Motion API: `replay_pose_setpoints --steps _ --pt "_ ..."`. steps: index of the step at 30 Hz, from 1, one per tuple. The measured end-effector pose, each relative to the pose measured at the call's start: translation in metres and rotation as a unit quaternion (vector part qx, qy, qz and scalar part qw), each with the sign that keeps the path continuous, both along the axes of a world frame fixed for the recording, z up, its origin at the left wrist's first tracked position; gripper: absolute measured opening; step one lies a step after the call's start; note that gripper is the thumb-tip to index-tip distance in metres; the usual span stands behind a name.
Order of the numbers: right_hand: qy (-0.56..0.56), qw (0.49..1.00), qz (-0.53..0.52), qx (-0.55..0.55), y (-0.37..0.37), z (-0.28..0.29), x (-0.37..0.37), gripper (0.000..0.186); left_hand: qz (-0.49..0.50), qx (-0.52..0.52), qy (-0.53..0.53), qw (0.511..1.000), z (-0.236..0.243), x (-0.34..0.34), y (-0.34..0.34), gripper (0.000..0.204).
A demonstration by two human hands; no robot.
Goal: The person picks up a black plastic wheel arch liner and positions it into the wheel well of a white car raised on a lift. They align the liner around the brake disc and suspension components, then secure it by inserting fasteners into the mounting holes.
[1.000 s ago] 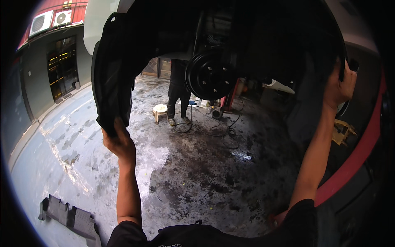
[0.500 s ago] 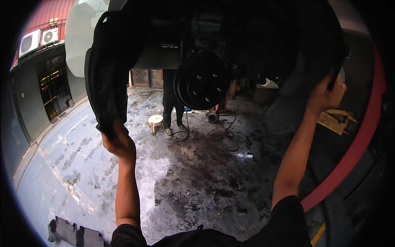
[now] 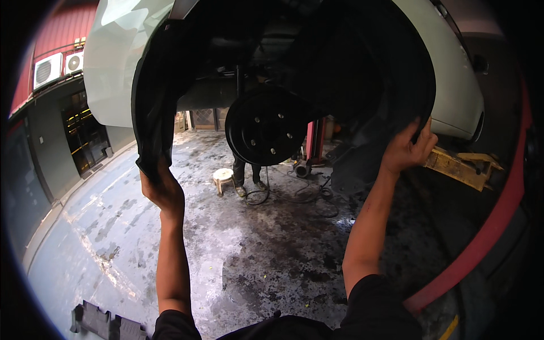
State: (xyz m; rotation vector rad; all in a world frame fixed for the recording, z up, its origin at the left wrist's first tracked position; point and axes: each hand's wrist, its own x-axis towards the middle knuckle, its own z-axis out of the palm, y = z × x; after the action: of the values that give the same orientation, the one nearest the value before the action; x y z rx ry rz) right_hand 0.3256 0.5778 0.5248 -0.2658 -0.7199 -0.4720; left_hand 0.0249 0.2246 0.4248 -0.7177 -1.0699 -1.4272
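Observation:
A black plastic wheel-arch liner [image 3: 362, 73] curves inside the wheel well of a raised white car [image 3: 122, 62]. My left hand [image 3: 164, 190] grips the liner's lower left end below the fender. My right hand [image 3: 408, 148] grips the liner's right edge, fingers curled over it. Between my arms sits the bare black wheel hub [image 3: 266, 126] with its studs, no wheel on it.
A person's legs [image 3: 243, 170] stand behind the hub beside a small white stool [image 3: 222, 177], with cables [image 3: 294, 195] on the wet concrete floor. A yellow lift arm [image 3: 462, 167] and a red lift beam [image 3: 487, 238] lie right. A black plastic part [image 3: 105, 323] lies at lower left.
The view has tilted and moved closer under the wheel arch. Both hands keep their hold on the liner, and the right hand now sits lower on its edge.

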Motion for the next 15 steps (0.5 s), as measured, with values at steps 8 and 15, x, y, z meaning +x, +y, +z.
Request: replay_pose_setpoints --steps 8,15 --pt "0.011 0.998 0.044 -0.042 0.012 -0.009 -0.024 0.034 0.067 -0.011 0.068 0.995 0.036 0.010 0.013 0.031" --pt "0.004 0.997 0.074 -0.036 0.022 -0.008 -0.053 0.035 0.074 0.006 0.049 0.996 0.036 0.007 0.020 0.028"
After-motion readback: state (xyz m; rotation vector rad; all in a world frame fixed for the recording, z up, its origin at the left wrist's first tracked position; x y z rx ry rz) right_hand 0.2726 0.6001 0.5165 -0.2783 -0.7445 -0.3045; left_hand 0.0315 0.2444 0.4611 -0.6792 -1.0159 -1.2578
